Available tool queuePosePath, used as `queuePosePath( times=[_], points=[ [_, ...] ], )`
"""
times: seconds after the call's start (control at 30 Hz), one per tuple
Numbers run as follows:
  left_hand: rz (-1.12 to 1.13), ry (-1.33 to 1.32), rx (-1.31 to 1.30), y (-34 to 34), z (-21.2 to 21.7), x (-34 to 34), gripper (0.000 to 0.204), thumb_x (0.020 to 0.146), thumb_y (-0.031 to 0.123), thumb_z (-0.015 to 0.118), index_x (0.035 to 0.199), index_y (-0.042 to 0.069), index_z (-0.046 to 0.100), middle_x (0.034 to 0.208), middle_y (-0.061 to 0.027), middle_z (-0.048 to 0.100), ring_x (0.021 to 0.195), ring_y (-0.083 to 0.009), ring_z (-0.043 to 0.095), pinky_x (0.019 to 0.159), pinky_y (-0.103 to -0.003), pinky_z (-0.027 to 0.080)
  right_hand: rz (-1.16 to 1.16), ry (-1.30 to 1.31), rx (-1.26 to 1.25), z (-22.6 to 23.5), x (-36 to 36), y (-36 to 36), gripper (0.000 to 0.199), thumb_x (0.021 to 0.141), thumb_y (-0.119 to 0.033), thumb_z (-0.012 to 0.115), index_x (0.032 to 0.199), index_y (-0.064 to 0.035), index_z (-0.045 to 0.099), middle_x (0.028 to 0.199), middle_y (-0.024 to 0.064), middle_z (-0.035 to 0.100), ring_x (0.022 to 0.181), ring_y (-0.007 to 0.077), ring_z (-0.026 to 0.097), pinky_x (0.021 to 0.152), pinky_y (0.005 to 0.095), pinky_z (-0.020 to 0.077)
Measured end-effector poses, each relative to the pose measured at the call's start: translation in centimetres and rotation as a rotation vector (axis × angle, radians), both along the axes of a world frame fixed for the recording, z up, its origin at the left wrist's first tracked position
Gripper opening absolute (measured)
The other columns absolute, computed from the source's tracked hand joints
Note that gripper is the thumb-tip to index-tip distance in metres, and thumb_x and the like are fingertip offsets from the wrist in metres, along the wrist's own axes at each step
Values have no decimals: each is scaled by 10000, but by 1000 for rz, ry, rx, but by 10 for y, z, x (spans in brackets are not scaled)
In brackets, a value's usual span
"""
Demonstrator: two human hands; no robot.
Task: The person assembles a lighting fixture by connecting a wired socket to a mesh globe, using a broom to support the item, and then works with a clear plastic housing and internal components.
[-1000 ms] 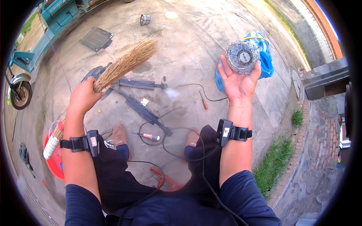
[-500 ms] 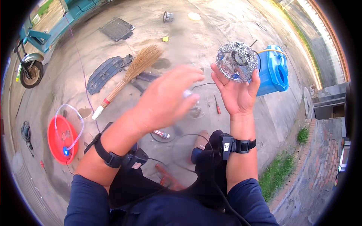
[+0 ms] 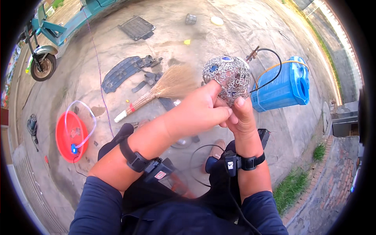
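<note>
Concrete yard spreads out below me, grey and stained, with a patch of grass and a brick edge off to my right. Over it I hold a round silvery mesh ball, studded with a few blue spots, raised in front of me. My right hand cups it from underneath, fingers curled up against its lower side, so the ball sits on my fingertips rather than deep in the palm. What has changed is my left hand: a second ago it was down by the straw broom on the ground, half a second ago it was swinging across, and now it has arrived at the ball, thumb pressed to the mesh and the other fingers folded in against my right hand. So both hands are closed on the one thing now, and I judge that the sweeping is set aside and the work has turned to picking at or turning the mesh. The broom lies loose on the concrete, touched by nothing. Behind the ball stands a blue plastic tank with a black hose looping from it, and far to my left a red basin holds a clear tube.
</note>
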State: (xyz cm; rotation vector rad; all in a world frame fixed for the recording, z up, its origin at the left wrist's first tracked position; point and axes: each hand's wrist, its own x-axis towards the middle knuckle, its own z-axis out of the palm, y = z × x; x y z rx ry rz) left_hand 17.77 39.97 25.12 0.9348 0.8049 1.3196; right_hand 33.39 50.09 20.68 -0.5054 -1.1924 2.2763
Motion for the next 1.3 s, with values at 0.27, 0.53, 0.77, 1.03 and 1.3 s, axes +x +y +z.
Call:
queuePosePath(
  times=[0.27, 0.53, 0.77, 1.03, 1.3],
  points=[
    [168, 1302, 353, -1, -12, -14, 463, 814, 38, 606, 1277, 56, 597, 1193, -141, 649, 856, -339, 688, 719, -439, 567, -244, 87, 192, 8, -19, -4, 880, 778, -357, 794, 1473, -19, 374, 1367, 104, 551, 1262, 215, 524, 1110, 386, 379],
    [371, 1590, 386, 2, -24, -16, 483, 824, 36, 598, 1304, 89, 599, 1254, -111, 633, 878, -316, 698, 705, -416, 569, -330, 35, 305, 12, -17, -2, 891, 767, -275, 831, 1476, -20, 355, 1314, 85, 579, 1193, 193, 567, 1054, 354, 439],
    [-112, 23, -180, 1, -3, -14, 534, 823, -31, 579, 1349, 59, 558, 1327, -137, 591, 969, -314, 694, 754, -382, 576, -353, 46, 302, 11, -14, 2, 864, 783, -293, 813, 1464, -7, 365, 1331, 103, 569, 1210, 205, 562, 1068, 371, 430],
    [410, 1298, 513, 5, -30, -1, 354, 973, 32, 513, 1321, -24, 549, 1247, -193, 627, 882, -176, 713, 735, -361, 567, -222, 137, 115, 10, -16, 3, 812, 819, -403, 777, 1444, -22, 426, 1364, 108, 572, 1261, 243, 538, 1107, 414, 387],
    [115, -29, -79, 7, -6, -15, 363, 950, 44, 596, 1308, -9, 561, 1202, -98, 652, 775, -146, 684, 687, -264, 543, -165, 111, 40, 7, -17, 3, 700, 876, -466, 738, 1388, -52, 500, 1309, 96, 605, 1213, 220, 565, 1056, 451, 426]
  ],
)
